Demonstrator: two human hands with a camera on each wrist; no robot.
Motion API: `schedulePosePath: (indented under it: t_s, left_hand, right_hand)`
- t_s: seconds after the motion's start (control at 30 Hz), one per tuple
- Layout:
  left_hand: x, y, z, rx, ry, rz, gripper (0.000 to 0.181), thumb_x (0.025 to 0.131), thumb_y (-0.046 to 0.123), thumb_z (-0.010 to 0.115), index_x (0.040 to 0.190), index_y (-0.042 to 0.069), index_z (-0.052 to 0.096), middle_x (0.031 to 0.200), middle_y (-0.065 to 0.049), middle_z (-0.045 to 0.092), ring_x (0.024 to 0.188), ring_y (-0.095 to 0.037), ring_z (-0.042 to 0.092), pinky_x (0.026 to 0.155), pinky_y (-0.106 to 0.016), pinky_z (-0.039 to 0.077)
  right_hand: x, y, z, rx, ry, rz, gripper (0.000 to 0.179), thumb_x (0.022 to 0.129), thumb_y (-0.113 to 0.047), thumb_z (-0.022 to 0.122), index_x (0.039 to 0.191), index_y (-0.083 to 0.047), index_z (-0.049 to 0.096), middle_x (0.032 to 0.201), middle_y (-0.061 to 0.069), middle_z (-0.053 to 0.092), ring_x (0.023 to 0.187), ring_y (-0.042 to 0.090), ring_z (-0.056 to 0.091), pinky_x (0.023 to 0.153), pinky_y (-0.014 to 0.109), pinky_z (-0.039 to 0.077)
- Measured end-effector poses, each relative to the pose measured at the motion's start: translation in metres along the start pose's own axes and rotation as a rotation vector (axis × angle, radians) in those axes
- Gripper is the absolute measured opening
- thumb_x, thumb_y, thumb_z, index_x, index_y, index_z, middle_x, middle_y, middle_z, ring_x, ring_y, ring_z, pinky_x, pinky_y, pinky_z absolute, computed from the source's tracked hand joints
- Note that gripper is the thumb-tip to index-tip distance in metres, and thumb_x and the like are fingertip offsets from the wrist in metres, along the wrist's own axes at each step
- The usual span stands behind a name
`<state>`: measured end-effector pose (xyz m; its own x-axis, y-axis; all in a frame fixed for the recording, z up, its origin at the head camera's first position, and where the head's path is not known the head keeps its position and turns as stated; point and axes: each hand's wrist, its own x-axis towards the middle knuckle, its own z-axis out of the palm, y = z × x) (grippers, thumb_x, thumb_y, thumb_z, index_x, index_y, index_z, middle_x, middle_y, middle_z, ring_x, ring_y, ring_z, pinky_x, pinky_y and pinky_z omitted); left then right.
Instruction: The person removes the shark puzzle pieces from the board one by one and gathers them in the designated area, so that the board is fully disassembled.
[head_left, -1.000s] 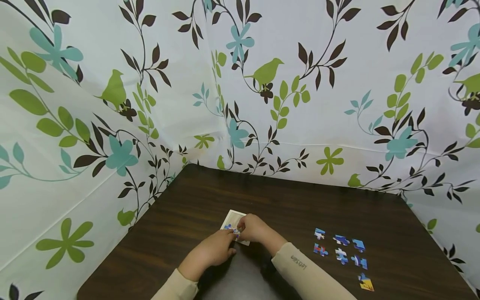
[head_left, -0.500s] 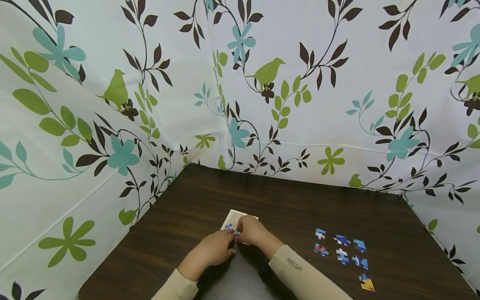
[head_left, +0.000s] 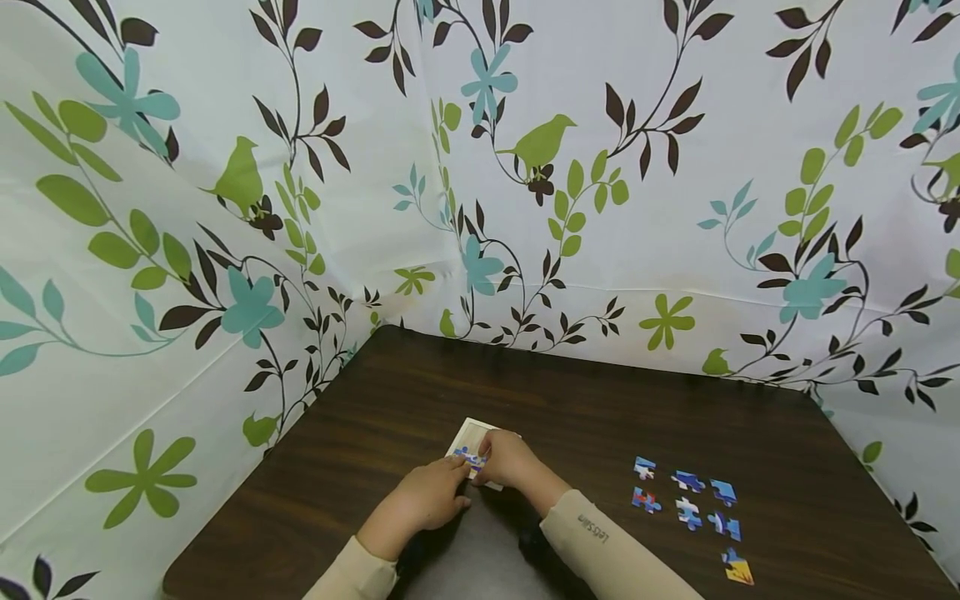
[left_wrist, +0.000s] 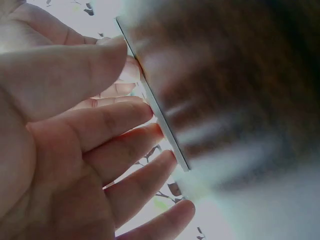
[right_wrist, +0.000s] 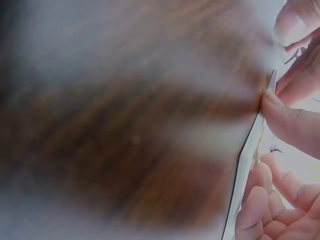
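A small wooden puzzle tray [head_left: 471,434] with a pale rim lies before me in the head view, partly hidden by both hands. Joined blue-and-white puzzle pieces [head_left: 472,457] fill part of it. My left hand [head_left: 426,497] reaches in from the near left, its fingertips on the pieces at the tray's near side; in the left wrist view its fingers [left_wrist: 125,142] stretch out to the tray edge. The right hand [head_left: 514,460] comes over the tray's right side, thumb and index finger pinching at a puzzle piece there. Its thumb [right_wrist: 287,117] meets the tray edge in the right wrist view, other fingers curled.
Several loose puzzle pieces [head_left: 688,512] lie spread out to the right on the dark wooden table [head_left: 360,417]. One yellow-and-blue piece [head_left: 738,567] is nearest to me. A white curtain [head_left: 360,192] printed with birds and leaves hangs behind and to the left.
The right hand has shifted slightly toward me at the tray, and more of the pieces between the fingers shows. The left hand stays put. The head view has turned slightly left.
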<state>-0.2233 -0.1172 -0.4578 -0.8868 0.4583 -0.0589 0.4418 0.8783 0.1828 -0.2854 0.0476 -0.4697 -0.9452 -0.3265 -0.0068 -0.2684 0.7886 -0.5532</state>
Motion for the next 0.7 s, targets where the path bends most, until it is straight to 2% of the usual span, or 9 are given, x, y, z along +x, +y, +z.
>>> schedulePosePath:
  t_s: [0.17,0.33,0.47,0.7]
  left_hand:
    - [-0.0012,0.0007,-0.0015,0.000,-0.013,-0.001,0.055,0.094,0.033,0.066,0.139,0.004,0.056,0.148,-0.013,0.052,0.136,-0.032,0.050,0.108,-0.049,0.045]
    - [-0.0025,0.0013,-0.0027,-0.009,-0.043,-0.013,0.058,0.094,0.033,0.066,0.143,0.005,0.053,0.151,-0.012,0.049,0.140,-0.031,0.046,0.109,-0.054,0.043]
    - [-0.0041,0.0017,-0.0036,-0.032,-0.076,-0.024,0.062,0.094,0.036,0.065,0.146,0.006,0.048,0.154,-0.012,0.045,0.143,-0.032,0.041,0.110,-0.058,0.040]
    - [-0.0064,0.0018,-0.0040,-0.065,-0.101,-0.036,0.065,0.094,0.038,0.065,0.148,0.006,0.046,0.157,-0.015,0.039,0.145,-0.033,0.038,0.111,-0.058,0.038]
  right_hand:
    - [-0.0003,-0.0019,-0.0005,0.031,-0.002,0.037,0.043,0.057,-0.018,0.095,0.087,-0.007,0.067,0.075,-0.001,0.063,0.071,0.017,0.055,0.067,0.031,0.049]
    - [-0.0003,-0.0022,-0.0008,0.045,-0.001,0.055,0.041,0.056,-0.018,0.095,0.085,-0.009,0.066,0.080,0.001,0.065,0.074,0.018,0.056,0.068,0.032,0.050]
    - [-0.0002,-0.0020,-0.0002,0.050,0.004,0.061,0.039,0.056,-0.017,0.095,0.081,-0.009,0.066,0.079,0.001,0.064,0.072,0.017,0.054,0.065,0.031,0.048]
    - [-0.0023,-0.0026,0.0000,0.080,0.004,0.064,0.037,0.057,-0.015,0.094,0.080,-0.007,0.065,0.075,0.000,0.061,0.067,0.015,0.052,0.057,0.027,0.045]
